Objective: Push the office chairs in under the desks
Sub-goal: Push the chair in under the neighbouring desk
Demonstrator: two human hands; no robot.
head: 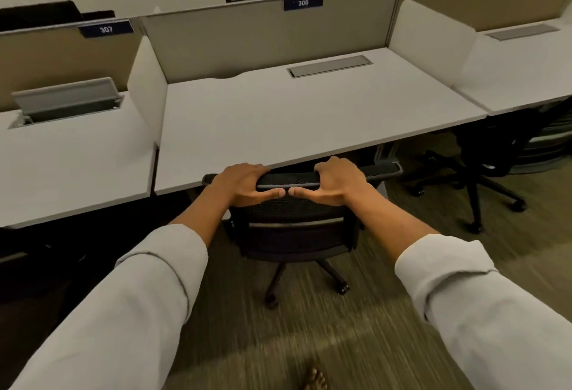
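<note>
Black mesh-backed office chair on a five-star castor base (294,234): positioned at the front edge of the pale grey laminate desk labelled 306 (309,117), seat largely under the desktop, top rail of the backrest touching or just short of the desk edge; which of the two cannot be told.

Grip: the top rail is held by both hands. Left hand (241,185) is curled over the rail left of centre, fingers (247,169) wrapped over the far side and lying close together, thumb stretched along the near face. Right hand (337,182) is set the same way right of centre. The two thumb tips almost meet at the middle of the rail. The rail thus lies between fingers on the desk side and thumbs on the near side.

Step in hand, as judged: final push home. A level, even push from both hands is advised so that the castors roll straight; the fingers wrapped over the rail are at risk of being nipped against the desk edge and are best withdrawn to the near side before contact.

Second black office chair (476,160): at the right, under the neighbouring desk (520,79), base partly protruding.
</note>
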